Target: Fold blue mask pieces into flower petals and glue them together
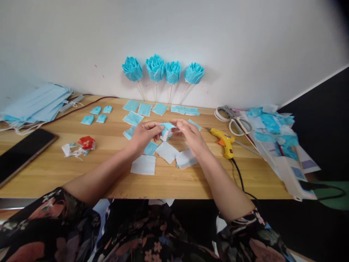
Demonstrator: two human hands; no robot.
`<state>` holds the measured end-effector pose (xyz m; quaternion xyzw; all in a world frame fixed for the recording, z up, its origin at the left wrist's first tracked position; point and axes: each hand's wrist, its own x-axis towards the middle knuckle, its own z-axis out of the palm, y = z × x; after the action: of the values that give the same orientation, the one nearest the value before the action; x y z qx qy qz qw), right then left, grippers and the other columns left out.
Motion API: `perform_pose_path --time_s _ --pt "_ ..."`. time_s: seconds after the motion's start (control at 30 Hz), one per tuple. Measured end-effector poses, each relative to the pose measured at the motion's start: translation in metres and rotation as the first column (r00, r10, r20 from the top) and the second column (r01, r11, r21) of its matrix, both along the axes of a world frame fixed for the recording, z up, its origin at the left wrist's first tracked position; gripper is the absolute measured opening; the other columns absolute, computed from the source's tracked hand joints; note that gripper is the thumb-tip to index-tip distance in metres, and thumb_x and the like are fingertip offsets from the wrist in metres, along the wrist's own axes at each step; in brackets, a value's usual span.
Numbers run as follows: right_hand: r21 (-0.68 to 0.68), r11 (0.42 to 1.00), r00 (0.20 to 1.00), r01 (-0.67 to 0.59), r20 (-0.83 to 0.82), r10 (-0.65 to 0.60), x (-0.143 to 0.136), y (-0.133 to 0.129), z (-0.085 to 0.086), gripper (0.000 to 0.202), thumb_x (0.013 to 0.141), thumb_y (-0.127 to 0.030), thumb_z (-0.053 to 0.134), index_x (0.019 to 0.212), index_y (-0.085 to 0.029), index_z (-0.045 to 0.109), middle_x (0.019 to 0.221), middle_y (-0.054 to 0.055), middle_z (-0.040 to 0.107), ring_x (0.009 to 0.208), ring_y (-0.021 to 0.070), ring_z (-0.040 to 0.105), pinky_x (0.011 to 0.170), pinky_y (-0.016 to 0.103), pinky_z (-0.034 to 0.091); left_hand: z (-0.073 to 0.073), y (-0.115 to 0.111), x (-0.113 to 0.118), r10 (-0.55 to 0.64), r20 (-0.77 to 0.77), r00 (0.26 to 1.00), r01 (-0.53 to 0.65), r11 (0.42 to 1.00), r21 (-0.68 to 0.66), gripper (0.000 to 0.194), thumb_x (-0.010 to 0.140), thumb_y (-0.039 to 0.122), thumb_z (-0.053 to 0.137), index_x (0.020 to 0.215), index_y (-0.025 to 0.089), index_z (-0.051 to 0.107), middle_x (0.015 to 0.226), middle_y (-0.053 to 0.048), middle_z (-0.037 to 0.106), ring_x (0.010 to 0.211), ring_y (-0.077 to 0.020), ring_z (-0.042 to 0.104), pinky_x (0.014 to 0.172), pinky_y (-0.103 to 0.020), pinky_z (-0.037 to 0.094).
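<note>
Centre of frame, above the worktop (109, 182): a blue-and-white piece (165, 133) of thin sheet, raised between two hands. Left hand (144, 139) pinches it at its left side, thumb against fingers. Right hand (191, 137) at its right edge, fingers bent toward it; cannot tell whether they grip or only touch.

Below and around the hands, pale squares (143, 165) lie loose; blue squares (144, 109) run in a row just above centre. Left of these, four small folded blue pieces (87, 119), with a crumpled red scrap (87, 142) nearer the lower edge. Upper middle: four blue flowers (155, 68) on thin sticks, leaning on the wall (245, 47).

Far left: a stack of masks (38, 103), dark phone (27, 153) below it. Right of the hands: yellow glue gun (225, 140), nozzle pointing left; scissors (240, 126) beyond; blue and white scraps (269, 123) heaped at far right.
</note>
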<state>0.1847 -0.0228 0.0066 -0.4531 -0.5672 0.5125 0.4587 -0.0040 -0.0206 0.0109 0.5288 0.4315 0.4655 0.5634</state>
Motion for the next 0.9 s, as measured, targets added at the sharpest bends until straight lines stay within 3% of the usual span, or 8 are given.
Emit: perform_pose_path --time_s 0.1,0.2,0.43,0.7,0.9 --pt "-0.039 0.998 0.998 -0.058 -0.008 0.058 -0.002 -0.001 0.000 0.036 0.090 -0.058 0.059 0.088 -0.023 0.069 0.093 0.003 0.070 0.094 0.0192 0.064 0.082 0.033 0.053 0.001 0.000 0.000 0.014 -0.008 1.000 -0.014 1.000 0.015 0.027 0.079 0.035 0.069 0.059 0.018 0.064 0.054 0.001 0.057 0.053 -0.0094 0.049 0.055 -0.024 0.041" --pt "-0.059 0.995 0.997 -0.078 -0.018 0.078 -0.005 -0.004 0.002 0.032 0.087 -0.055 0.064 0.087 -0.023 0.067 0.089 0.002 0.068 0.090 0.0176 0.063 0.082 0.032 0.052 0.001 -0.001 0.001 0.021 -0.025 0.999 -0.021 0.999 0.025 0.026 0.079 0.034 0.068 0.058 0.018 0.064 0.054 0.001 0.057 0.053 -0.0096 0.048 0.056 -0.024 0.041" --pt "-0.016 1.000 1.000 -0.016 0.011 0.016 -0.008 -0.005 0.003 0.022 0.078 -0.042 0.071 0.077 -0.022 0.063 0.075 -0.002 0.062 0.075 0.0148 0.057 0.076 0.030 0.047 0.000 -0.003 0.002 0.015 -0.035 0.999 -0.014 1.000 0.014 0.022 0.075 0.034 0.071 0.061 0.018 0.067 0.054 0.002 0.057 0.054 -0.0098 0.048 0.056 -0.024 0.041" --pt "-0.083 0.990 0.994 -0.110 -0.022 0.108 -0.006 -0.006 0.003 0.021 0.084 -0.042 0.065 0.081 -0.021 0.064 0.085 0.000 0.065 0.085 0.0157 0.060 0.082 0.031 0.049 0.004 -0.004 0.003 0.066 -0.037 0.997 -0.065 0.997 0.030 0.026 0.077 0.035 0.069 0.058 0.018 0.064 0.055 0.001 0.057 0.054 -0.0101 0.048 0.055 -0.025 0.041" --pt "-0.045 0.997 0.995 -0.064 0.069 0.067 -0.012 -0.008 0.007 0.027 0.079 -0.046 0.070 0.078 -0.021 0.060 0.075 -0.001 0.059 0.075 0.0149 0.054 0.070 0.029 0.045 0.000 -0.004 0.004 0.068 -0.039 0.997 -0.066 0.996 0.053 0.025 0.077 0.037 0.071 0.061 0.018 0.066 0.056 0.001 0.057 0.054 -0.0100 0.048 0.055 -0.025 0.041"
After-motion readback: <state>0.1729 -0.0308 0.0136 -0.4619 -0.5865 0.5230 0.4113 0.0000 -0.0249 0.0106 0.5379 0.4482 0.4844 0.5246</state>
